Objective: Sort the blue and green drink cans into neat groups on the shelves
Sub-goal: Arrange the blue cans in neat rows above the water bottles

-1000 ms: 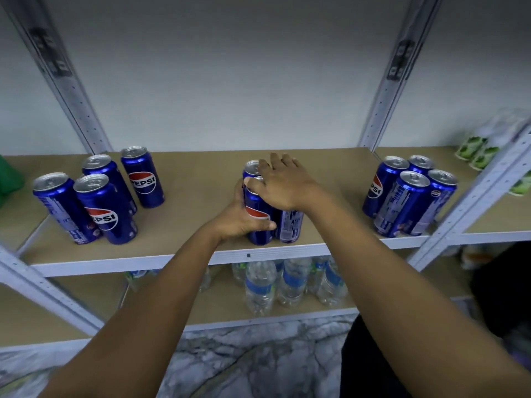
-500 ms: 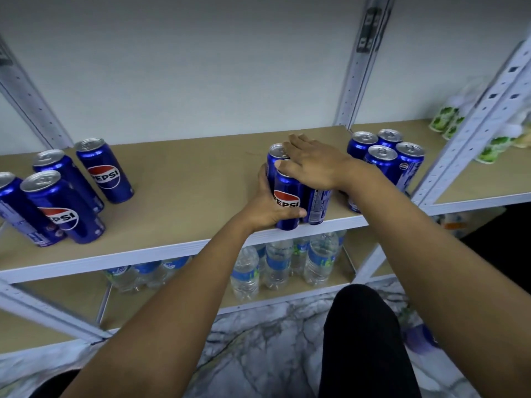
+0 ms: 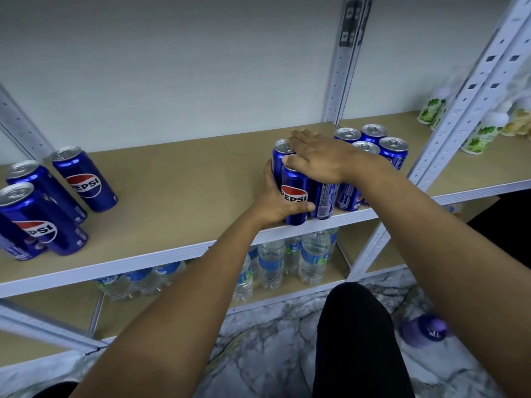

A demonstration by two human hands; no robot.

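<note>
Both arms reach in from below, and the left hand (image 3: 275, 201) wraps the near side of a tight cluster of tall blue aluminium Pepsi cans (image 3: 296, 191), thumb curled across the front of the can with the logo, fingers round the left side. The right hand (image 3: 321, 159) lies flat over the can tops, fingers straight and close together, pressing down. This cluster stands upright at the front edge of the tan board shelf with its white metal lip (image 3: 178, 179), just beside a second group of blue cans (image 3: 370, 147) on its right, very close, though whether they touch is hidden by the wrist. Well apart at the shelf's left end stands a third bunch of blue cans (image 3: 57, 196). A white perforated steel upright (image 3: 465, 110) crosses in front of the pale green-printed cans (image 3: 482, 136) on the next bay. Below, clear plastic water bottles with blue labels (image 3: 287, 259) sit on the lower shelf above a marbled grey floor (image 3: 273, 340).
</note>
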